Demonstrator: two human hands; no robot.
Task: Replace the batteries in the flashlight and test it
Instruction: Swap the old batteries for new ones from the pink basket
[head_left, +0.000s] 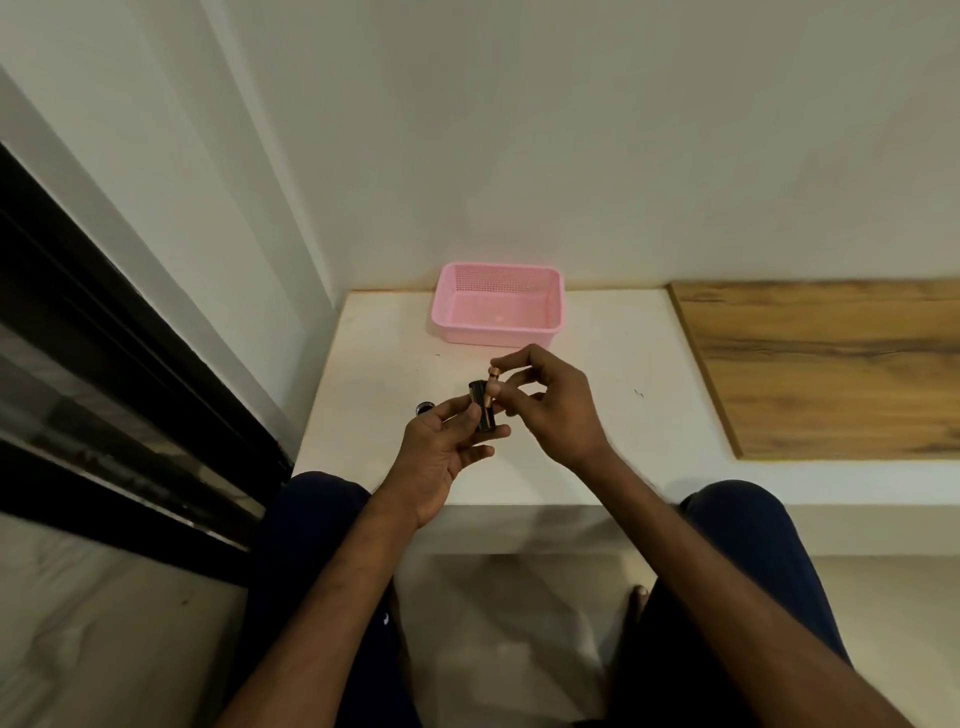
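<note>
My left hand (441, 447) holds a short black cylinder (482, 410), the flashlight body or its battery holder, upright over the white table (597, 415). My right hand (545, 405) pinches a small copper-topped battery (492, 375) between thumb and forefinger, its lower end against the top of the black cylinder. A small black round cap (425, 407) lies on the table just left of my left hand.
A pink perforated plastic basket (556, 312) stands at the back of the table against the wall. A wooden panel (821, 364) covers the table's right side. A dark window frame (130, 374) runs along the left. My knees are under the table's front edge.
</note>
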